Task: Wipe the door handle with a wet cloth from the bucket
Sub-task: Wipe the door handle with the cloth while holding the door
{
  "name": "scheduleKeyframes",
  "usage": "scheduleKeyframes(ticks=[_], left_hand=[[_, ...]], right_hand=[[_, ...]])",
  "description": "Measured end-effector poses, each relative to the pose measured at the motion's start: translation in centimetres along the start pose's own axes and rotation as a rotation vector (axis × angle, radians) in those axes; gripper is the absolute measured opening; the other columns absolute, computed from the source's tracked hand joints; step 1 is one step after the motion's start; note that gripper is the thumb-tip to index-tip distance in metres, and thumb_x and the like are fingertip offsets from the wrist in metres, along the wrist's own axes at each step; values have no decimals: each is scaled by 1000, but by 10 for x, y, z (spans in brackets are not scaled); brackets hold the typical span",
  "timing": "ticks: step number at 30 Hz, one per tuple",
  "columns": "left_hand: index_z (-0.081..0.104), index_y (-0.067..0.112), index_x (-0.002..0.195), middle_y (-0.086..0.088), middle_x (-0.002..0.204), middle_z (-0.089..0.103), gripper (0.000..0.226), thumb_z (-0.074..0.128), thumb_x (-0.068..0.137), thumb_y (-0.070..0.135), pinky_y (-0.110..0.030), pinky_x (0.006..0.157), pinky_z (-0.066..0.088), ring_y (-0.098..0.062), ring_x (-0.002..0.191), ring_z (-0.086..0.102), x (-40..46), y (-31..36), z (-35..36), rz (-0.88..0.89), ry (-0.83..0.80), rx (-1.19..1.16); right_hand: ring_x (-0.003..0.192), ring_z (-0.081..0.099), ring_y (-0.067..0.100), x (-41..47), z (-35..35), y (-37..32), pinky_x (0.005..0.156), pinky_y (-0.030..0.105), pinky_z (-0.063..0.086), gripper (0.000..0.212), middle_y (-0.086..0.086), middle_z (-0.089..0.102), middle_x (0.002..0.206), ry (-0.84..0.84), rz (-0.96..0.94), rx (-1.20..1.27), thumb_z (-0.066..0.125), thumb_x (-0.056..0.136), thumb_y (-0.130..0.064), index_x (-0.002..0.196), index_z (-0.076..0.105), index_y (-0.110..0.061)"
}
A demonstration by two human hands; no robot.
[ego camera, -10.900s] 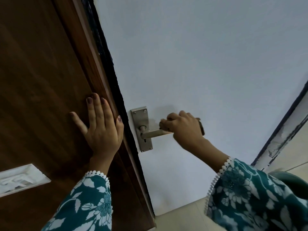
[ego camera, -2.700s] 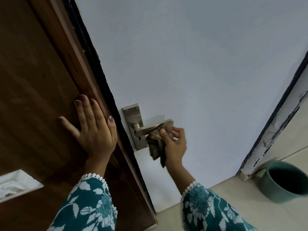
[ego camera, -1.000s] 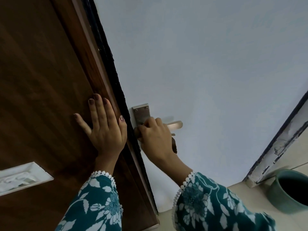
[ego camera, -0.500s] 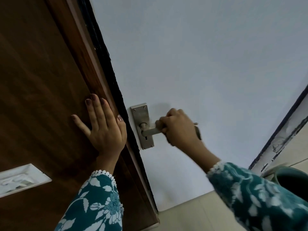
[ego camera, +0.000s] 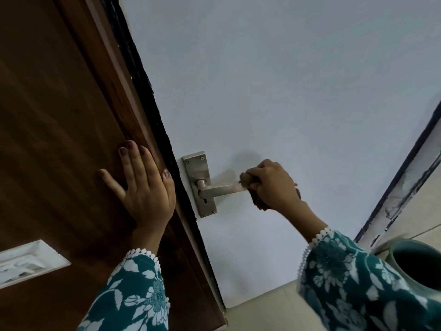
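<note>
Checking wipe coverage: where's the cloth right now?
Head view, right of centre: the cloth is bunched in the right hand, wrapped round the outer end of the door handle, away from the backplate.

A doorway inside a home

A pale painted door (ego camera: 286,91) with a metal lever handle (ego camera: 222,190) sets the scene: left of the handle a dark wood frame (ego camera: 59,115) carrying a white switch plate (ego camera: 26,262), right of it a chipped painted jamb (ego camera: 403,187), below it pale floor tiles (ego camera: 262,309) and a teal bucket (ego camera: 420,266).
</note>
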State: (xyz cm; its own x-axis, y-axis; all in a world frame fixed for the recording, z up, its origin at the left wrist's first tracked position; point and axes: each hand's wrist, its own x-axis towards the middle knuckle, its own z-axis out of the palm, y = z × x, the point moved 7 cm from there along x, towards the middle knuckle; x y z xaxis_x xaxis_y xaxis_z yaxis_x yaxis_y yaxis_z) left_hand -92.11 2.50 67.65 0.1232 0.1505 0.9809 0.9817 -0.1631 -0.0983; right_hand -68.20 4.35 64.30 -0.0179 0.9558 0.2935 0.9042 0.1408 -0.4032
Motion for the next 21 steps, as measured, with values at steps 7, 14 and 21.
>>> scheduleKeyframes(ticks=[7, 14, 21], left_hand=[[14, 2, 150, -17, 152, 26, 60, 39, 98, 21, -56, 114, -1, -24, 148, 7, 0, -1, 0, -1, 2, 7], [12, 4, 151, -12, 154, 21, 60, 38, 100, 23, -57, 114, 0, -23, 148, 7, 0, -1, 2, 10, -5, 13], [11, 5, 151, -16, 151, 24, 61, 38, 100, 23, -57, 114, 0, -23, 148, 6, -1, -1, 2, 3, 2, 2]], right_hand=[[83, 61, 18, -5, -20, 32, 70, 27, 44, 22, 3, 69, 90, 62, 133, 172, 59, 81, -2, 95, 71, -14], [74, 66, 16, 0, -5, -76, 71, 29, 52, 19, -4, 72, 84, 225, -330, 184, 64, 75, -20, 93, 71, -24], [74, 67, 26, -1, 49, -84, 75, 36, 51, 39, 7, 69, 85, 190, -413, -315, 74, 67, -29, 98, 61, -8]])
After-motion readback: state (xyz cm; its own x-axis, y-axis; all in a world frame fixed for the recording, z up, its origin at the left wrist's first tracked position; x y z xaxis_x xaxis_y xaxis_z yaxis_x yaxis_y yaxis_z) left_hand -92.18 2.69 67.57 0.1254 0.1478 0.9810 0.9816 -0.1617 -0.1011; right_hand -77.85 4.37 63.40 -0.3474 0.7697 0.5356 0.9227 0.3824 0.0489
